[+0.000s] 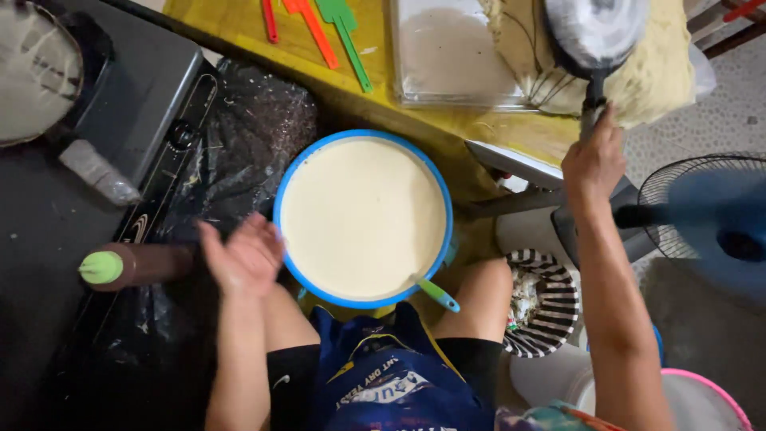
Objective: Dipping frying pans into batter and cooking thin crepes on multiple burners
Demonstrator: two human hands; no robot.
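Our right hand grips the pan by its handle, holding it over the cloth on the counter. Our left hand hangs open and empty beside the blue basin of batter between our knees, within reach of the ladle.

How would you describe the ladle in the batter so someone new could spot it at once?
Find the big blue-rimmed bowl of pale batter between the person's knees. At its lower right rim, a short handle sticks out over the edge, green with a blue tip; the rest is sunk in the batter. Unlike the flat red and green spatulas on the yellow table above, it sits in the bowl.
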